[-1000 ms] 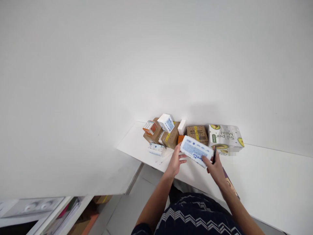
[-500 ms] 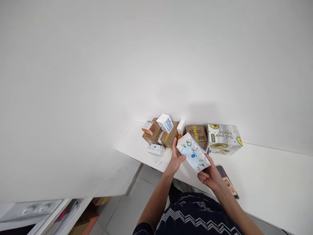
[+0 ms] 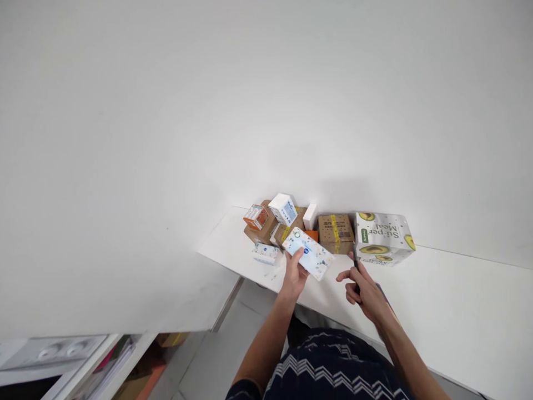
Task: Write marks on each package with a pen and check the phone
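From my remote seat I could not read the print on the tissue pack (image 3: 308, 253); it was too small, and my left hand (image 3: 294, 276) covered its near end. The pack itself hid part of the orange box (image 3: 312, 235) and of the brown boxes (image 3: 291, 225) behind it. Right of the pack, my right hand (image 3: 366, 290) pinched a thin dark pen (image 3: 355, 262), mostly hidden by my fingers. That hand also covered nearly all of a dark flat thing (image 3: 382, 290) on the table (image 3: 449, 300), which I could not identify. The table ran off the right edge. Far below and left of the pack, the shelf clutter (image 3: 133, 366) was blurred and cut off by the bottom edge.
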`<state>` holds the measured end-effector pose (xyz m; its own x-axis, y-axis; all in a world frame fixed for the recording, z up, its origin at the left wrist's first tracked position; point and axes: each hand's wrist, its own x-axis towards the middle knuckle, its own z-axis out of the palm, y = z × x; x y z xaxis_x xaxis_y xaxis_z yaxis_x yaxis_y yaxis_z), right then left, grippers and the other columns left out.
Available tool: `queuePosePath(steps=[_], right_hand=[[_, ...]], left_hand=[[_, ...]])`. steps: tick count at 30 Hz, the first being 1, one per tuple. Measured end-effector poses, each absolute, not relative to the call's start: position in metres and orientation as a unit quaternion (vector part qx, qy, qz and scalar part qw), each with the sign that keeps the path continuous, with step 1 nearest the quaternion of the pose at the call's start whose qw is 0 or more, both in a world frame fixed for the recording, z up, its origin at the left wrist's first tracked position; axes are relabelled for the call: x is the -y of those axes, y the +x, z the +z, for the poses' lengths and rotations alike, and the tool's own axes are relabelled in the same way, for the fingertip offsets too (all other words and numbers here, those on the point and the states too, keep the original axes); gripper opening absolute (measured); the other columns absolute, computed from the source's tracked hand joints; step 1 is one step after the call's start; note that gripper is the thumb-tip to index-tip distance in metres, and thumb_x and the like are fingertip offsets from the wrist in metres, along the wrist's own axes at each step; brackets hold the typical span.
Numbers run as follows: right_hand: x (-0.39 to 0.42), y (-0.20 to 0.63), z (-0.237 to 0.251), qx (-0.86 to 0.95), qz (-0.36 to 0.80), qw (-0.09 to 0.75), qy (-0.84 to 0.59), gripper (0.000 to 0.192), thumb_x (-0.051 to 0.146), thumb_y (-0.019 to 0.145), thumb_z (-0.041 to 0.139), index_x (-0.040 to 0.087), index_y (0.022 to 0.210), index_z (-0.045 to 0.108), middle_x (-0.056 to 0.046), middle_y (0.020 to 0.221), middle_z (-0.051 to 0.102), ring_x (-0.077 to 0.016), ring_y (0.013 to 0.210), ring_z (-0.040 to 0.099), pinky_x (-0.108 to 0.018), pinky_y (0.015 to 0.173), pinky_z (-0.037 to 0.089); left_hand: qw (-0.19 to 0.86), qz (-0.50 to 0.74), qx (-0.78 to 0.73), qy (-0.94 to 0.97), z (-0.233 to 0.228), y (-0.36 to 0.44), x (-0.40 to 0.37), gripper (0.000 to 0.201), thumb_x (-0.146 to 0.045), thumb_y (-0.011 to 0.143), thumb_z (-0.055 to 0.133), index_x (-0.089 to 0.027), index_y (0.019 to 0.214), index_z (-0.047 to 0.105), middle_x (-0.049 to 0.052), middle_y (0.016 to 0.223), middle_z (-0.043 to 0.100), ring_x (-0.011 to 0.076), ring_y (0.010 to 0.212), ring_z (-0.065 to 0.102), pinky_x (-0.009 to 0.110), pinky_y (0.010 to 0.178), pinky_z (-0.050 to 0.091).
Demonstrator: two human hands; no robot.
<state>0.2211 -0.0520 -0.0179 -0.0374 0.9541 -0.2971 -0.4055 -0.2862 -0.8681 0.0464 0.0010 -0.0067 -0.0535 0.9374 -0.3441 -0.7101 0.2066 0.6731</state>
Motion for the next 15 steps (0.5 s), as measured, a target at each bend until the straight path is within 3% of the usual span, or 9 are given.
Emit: queuePosePath(steps=[3, 9, 13, 15], right_hand=[[0.056, 0.230, -0.011, 0.360, 0.596, 0.506, -0.509, 0.067, 0.048, 0.089, 0.054, 0.040, 0.147, 0.022, 0.002, 0.092, 0.066, -0.0057, 0.042, 0.033, -0.025, 0.042, 0.039], [0.064, 0.249, 0.018, 0.335, 0.585, 0.584, -0.451, 0.050, 0.054, 0.086, 0.055, 0.034, 0.131, 0.051, -0.005, 0.105, 0.068, -0.0060, 0.041, 0.032, -0.030, 0.046, 0.042], [0.074, 0.268, 0.036, 0.331, 0.661, 0.580, -0.342, 0.087, 0.089, 0.059, 0.047, 0.033, 0.125, 0.057, -0.016, 0.130, 0.062, -0.0142, 0.045, 0.050, -0.036, 0.045, 0.044], [0.081, 0.273, 0.039, 0.332, 0.668, 0.574, -0.338, 0.093, 0.091, 0.048, 0.052, 0.033, 0.121, 0.060, -0.017, 0.123, 0.067, -0.0177, 0.043, 0.053, -0.036, 0.040, 0.041]], left_hand=[[0.649, 0.610, -0.429, 0.153, -0.011, 0.046, -0.001, 0.060, -0.032, 0.068, 0.080, -0.032, 0.118, 0.049, 0.002, 0.110, 0.066, 0.0233, 0.103, 0.066, 0.035, 0.083, 0.055], [0.620, 0.604, -0.470, 0.174, -0.010, 0.046, 0.000, 0.064, -0.034, 0.064, 0.082, -0.031, 0.117, 0.047, 0.002, 0.111, 0.063, 0.0181, 0.091, 0.066, 0.029, 0.074, 0.056], [0.630, 0.597, -0.456, 0.194, -0.004, 0.048, 0.003, 0.060, -0.033, 0.065, 0.081, -0.031, 0.115, 0.048, 0.000, 0.109, 0.063, 0.0180, 0.093, 0.065, 0.030, 0.075, 0.054], [0.635, 0.595, -0.449, 0.204, 0.000, 0.050, 0.005, 0.063, -0.032, 0.064, 0.080, -0.032, 0.117, 0.047, 0.000, 0.110, 0.064, 0.0196, 0.096, 0.065, 0.032, 0.077, 0.054]])
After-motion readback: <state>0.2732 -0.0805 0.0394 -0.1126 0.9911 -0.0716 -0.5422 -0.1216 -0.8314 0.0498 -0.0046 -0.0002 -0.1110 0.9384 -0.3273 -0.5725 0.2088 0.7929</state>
